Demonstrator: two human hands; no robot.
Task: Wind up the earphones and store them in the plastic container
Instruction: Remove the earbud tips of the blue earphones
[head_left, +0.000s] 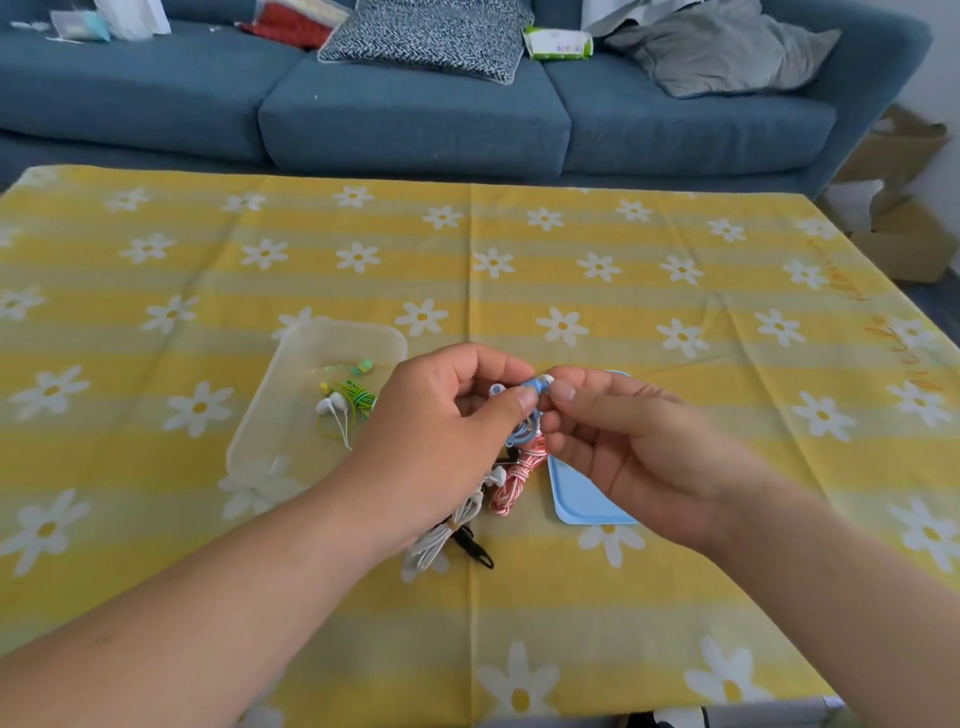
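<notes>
Blue earphones (530, 410) hang between both hands above the table. My left hand (441, 431) pinches the earbud end with thumb and fingers, and my right hand (618, 441) pinches it from the other side, the cord looping down below. The clear plastic container (270, 415) sits left of my hands; green earphones (353, 389) and white earbuds (332, 405) lie inside it. On the cloth below my hands lie a red-and-white striped bundle (514, 478), a white bundle (441, 535) and a black cord (472, 548).
A light blue lid (582, 499) lies flat under my right hand. The table carries a yellow daisy-print cloth (571, 260). Behind it stands a blue sofa (415, 119) with cushions and clutter. Cardboard boxes (904, 208) stand at the right.
</notes>
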